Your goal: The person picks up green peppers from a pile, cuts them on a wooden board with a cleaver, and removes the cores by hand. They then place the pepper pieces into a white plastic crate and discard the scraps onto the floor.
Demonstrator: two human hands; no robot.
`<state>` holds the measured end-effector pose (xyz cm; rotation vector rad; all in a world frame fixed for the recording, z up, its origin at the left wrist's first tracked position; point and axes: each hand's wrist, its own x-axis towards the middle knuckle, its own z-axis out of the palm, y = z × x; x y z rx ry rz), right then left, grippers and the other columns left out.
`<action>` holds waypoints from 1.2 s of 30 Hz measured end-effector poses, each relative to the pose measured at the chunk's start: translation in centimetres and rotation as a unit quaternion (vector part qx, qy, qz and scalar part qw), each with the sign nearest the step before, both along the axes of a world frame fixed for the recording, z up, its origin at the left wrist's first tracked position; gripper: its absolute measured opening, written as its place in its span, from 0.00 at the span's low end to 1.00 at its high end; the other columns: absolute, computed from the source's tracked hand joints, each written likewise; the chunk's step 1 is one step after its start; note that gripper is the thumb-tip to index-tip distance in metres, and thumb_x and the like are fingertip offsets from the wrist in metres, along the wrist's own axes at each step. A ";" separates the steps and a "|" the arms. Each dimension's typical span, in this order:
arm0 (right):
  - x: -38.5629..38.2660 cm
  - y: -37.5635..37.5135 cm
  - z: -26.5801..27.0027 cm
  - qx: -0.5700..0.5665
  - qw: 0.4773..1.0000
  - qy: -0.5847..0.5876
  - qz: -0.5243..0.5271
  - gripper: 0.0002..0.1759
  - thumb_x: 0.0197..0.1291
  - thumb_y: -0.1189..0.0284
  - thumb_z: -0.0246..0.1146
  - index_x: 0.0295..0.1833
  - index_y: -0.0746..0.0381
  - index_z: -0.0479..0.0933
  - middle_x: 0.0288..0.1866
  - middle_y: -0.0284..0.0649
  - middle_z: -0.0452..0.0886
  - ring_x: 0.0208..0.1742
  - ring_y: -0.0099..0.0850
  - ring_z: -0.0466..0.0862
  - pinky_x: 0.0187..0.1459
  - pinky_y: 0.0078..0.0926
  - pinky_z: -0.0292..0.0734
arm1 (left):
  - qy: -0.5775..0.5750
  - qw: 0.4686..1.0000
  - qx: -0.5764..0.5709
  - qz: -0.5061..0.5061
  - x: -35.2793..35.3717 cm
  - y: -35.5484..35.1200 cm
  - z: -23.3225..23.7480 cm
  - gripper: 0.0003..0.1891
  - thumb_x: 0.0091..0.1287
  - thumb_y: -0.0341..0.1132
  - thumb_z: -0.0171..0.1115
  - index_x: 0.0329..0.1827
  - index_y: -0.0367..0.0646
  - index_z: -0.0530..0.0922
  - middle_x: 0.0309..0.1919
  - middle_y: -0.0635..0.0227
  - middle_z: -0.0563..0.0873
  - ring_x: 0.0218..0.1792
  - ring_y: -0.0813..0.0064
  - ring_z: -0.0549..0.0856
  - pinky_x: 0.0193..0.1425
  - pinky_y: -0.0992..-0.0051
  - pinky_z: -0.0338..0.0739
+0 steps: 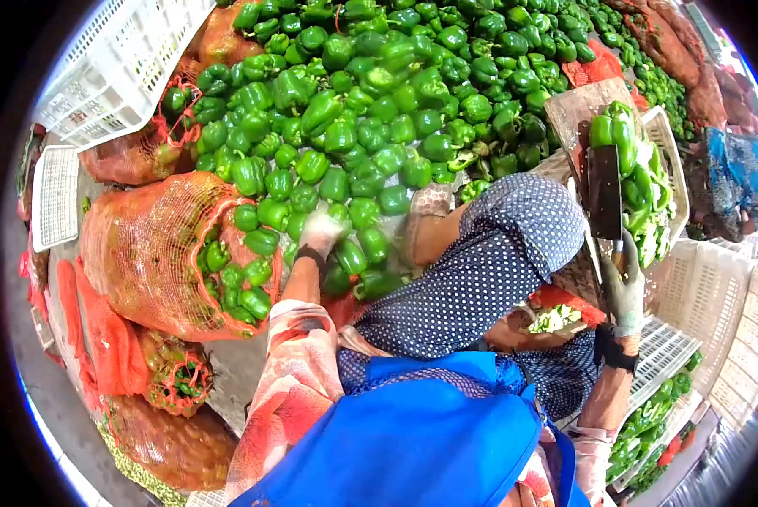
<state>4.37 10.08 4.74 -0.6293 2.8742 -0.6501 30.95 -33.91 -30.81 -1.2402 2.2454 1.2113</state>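
Green peppers (341, 135) spread over the ground in a broad heap, from the far side down to the seated person's legs. The left hand (321, 232), in a pale glove, reaches in at the heap's near side; it is blurred, so whether it is open or closed on a pepper cannot be told. Just left of it, an orange mesh sack (142, 241) lies with its mouth towards the heap, more peppers inside. A white crate (113, 72) bounds the heap at its upper left.

The right hand (626, 296), also gloved, is closed round the handle of a cleaver (605, 190), whose broad dark blade points away from the person over a wooden board (573, 114). Right of the blade, cut peppers (647, 198) are piled in a pale basket (680, 173), leaving little side room there. The dotted trouser leg (514, 253) fills the space between the hands. Barer ground (227, 376) shows below the orange sack.
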 end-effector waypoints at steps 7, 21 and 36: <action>0.3 -0.5 0.6 -0.026 0.999 -0.037 -0.007 0.30 0.62 0.73 0.60 0.71 0.61 0.64 0.63 0.52 0.76 0.63 0.38 0.77 0.61 0.33 0.70 | 0.000 0.996 0.070 -0.056 0.4 -1.3 -1.1 0.35 0.53 0.45 0.69 0.63 0.42 0.70 0.51 0.52 0.83 0.49 0.56 0.84 0.53 0.64 0.78; 0.6 -1.4 1.0 -0.028 0.999 -0.037 -0.003 0.34 0.59 0.78 0.59 0.72 0.63 0.61 0.57 0.53 0.80 0.55 0.34 0.81 0.56 0.30 0.74 | -0.005 0.987 -0.151 -0.062 -19.3 -13.3 14.0 0.40 0.52 0.44 0.73 0.68 0.38 0.69 0.61 0.48 0.77 0.62 0.55 0.77 0.65 0.66 0.71; 0.3 -0.2 0.9 -0.049 0.991 -0.112 -0.050 0.33 0.60 0.75 0.62 0.71 0.63 0.62 0.60 0.55 0.77 0.60 0.40 0.79 0.60 0.33 0.72 | 0.240 0.787 0.351 0.447 -12.6 -14.2 7.3 0.19 0.76 0.43 0.47 0.62 0.42 0.73 0.53 0.60 0.81 0.46 0.64 0.82 0.55 0.61 0.78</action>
